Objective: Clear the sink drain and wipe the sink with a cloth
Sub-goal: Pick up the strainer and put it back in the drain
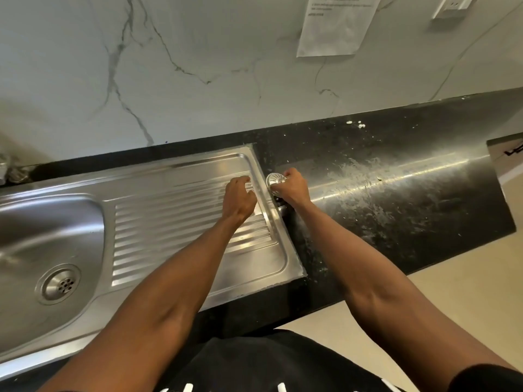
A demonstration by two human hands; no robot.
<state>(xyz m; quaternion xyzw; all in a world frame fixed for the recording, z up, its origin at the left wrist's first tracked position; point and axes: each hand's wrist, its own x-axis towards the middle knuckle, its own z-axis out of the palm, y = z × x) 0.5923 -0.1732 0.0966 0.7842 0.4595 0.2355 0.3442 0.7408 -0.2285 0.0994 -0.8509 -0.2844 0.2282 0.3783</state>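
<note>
We are seeing one sink basin (42, 222) holding one drain (58, 284). Our right hand (291, 185) is pinching one strainer (275, 180) on the counter (396, 193); our left hand (239, 198) is hovering loosely curled, holding nothing.

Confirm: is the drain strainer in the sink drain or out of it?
Out. The right hand holds the strainer above the black counter; the drain sits uncovered.

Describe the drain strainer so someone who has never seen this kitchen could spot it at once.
Start at the steel sink's ribbed drainboard and follow it to its right edge, where the black countertop begins. There the right hand holds the strainer: a small round perforated metal disc, the only loose steel piece on the dark stone.
</note>
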